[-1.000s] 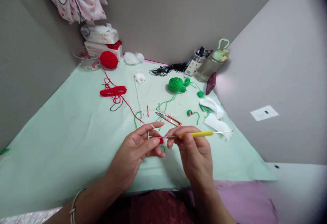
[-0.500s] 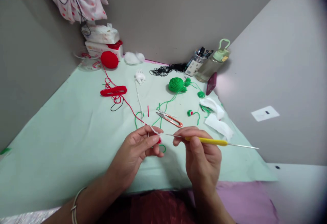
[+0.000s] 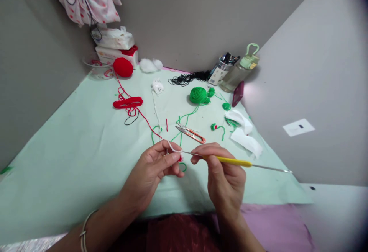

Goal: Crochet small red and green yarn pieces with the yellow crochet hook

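Observation:
Between thumb and fingers, my left hand (image 3: 156,164) pinches a small red and white crochet piece (image 3: 181,158), mostly covered by the fingertips. White yarn (image 3: 173,147) runs over the left index finger to it. My right hand (image 3: 225,175) grips the yellow handle of a crochet hook (image 3: 234,161); its thin metal tip meets the white yarn at the piece. Red yarn (image 3: 148,123) leads from the left hand back to a flat red skein (image 3: 128,102). Just beyond the hands lie orange-handled thread snips (image 3: 192,133).
Behind stand a red yarn ball (image 3: 123,67), a white yarn bundle (image 3: 157,86), a green yarn ball (image 3: 198,95) and tangled black yarn (image 3: 188,78). A water bottle (image 3: 240,70) and pen holder (image 3: 220,72) are at back right, paper strips (image 3: 245,141) nearer.
My right hand has moved slightly left, bringing the crochet hook's tip from just apart to the white yarn at the piece. My left hand has barely moved.

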Motion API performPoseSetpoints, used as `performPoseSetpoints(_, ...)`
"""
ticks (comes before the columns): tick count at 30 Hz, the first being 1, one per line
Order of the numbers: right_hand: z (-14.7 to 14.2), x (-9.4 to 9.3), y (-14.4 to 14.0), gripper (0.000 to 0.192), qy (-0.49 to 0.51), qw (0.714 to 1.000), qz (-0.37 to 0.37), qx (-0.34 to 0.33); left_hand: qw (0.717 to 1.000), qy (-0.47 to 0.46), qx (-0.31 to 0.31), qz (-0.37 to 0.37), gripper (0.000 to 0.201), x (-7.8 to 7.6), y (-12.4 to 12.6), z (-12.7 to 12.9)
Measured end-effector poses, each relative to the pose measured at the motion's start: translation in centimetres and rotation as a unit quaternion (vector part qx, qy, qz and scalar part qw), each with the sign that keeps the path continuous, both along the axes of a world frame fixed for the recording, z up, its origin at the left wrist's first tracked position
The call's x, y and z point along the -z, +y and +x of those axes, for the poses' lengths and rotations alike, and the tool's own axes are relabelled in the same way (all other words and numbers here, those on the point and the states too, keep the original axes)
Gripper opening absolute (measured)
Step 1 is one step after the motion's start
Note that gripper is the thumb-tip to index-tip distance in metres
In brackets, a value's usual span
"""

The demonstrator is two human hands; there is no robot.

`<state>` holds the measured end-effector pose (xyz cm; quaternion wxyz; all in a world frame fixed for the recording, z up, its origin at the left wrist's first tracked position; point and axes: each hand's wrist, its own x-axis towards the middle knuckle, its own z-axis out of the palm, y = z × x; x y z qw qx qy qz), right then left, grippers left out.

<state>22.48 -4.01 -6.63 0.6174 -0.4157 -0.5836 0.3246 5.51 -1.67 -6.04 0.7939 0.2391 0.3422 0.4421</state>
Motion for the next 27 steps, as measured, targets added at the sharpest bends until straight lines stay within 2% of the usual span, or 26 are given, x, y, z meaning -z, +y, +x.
performPoseSetpoints(21,0.01,-0.32,-0.21,0.022,-0.024,1.000,0.017,0.007,0.999,0.032,-0.012,0.007,0.019,-0.66,-0.01,0.15)
performPoseSetpoints(27,0.04,-0.62,-0.53,0.024,-0.063,0.998,0.021,0.014,0.999,0.030,-0.017,0.007,0.020,-0.51,0.03,0.27)
